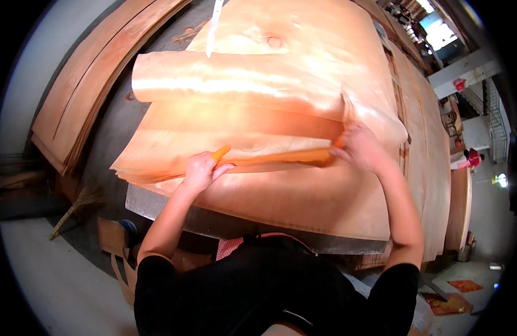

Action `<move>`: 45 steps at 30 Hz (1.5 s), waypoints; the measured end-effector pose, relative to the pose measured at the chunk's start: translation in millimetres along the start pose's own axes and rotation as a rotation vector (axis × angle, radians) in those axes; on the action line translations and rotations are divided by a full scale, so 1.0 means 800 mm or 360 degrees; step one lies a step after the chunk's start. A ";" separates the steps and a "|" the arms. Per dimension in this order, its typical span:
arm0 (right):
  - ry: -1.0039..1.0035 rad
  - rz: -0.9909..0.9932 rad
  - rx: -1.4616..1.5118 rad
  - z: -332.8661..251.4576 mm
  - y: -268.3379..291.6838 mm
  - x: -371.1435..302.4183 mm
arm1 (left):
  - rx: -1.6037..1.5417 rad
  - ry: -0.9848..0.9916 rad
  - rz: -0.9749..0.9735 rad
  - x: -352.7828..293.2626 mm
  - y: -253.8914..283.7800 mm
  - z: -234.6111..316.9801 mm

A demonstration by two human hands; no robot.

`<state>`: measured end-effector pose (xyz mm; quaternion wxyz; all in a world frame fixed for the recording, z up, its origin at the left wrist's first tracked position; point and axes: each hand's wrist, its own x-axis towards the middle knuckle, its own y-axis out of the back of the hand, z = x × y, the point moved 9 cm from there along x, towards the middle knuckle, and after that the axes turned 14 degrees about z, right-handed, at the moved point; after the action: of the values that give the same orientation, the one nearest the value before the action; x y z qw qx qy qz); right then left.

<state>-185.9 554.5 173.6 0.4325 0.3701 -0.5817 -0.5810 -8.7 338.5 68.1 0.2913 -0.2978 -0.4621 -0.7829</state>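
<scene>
Thin, pale orange-brown wood veneer sheets (pixel 292 199) lie stacked in front of me, one of them partly rolled into a broad curl (pixel 213 73) across the stack. My left hand (pixel 198 172) holds the near edge of a lifted veneer sheet (pixel 269 159), thumb in front and index finger over it. An orange finger cover (pixel 221 152) is on that index finger. At the sheet's right end my right hand (pixel 357 147) is closed on the bunched, folded veneer, and a bit of orange shows at its fingertips. Its other fingers are partly hidden.
The stack rests on a grey metal-edged table (pixel 213 223). Another veneer pile (pixel 79 84) stands at the left, with more sheets (pixel 421 151) along the right. A white strip (pixel 213 28) lies at the far side. A straw broom (pixel 73 213) is at the lower left, near a brown box (pixel 111 235).
</scene>
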 end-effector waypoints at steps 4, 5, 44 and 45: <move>-0.0298 -0.0377 -0.0157 -0.013 -0.004 -0.057 | -0.0023 -0.0064 -0.0094 0.014 -0.005 0.005; -0.0274 -0.0387 -0.0148 -0.022 -0.003 -0.070 | -0.0070 -0.0079 -0.0122 0.018 -0.008 0.007; -0.1186 0.0496 -0.0195 0.058 -0.063 -0.323 | -0.0032 -0.0482 -0.0341 0.089 -0.040 0.069; -0.1241 0.0432 -0.0192 0.066 -0.072 -0.335 | -0.0056 -0.0502 -0.0360 0.090 -0.042 0.073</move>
<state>-145.1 820.3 99.6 0.2736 0.0163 -0.7103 -0.6484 -69.0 391.1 125.5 0.1203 -0.3680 -0.5188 -0.7622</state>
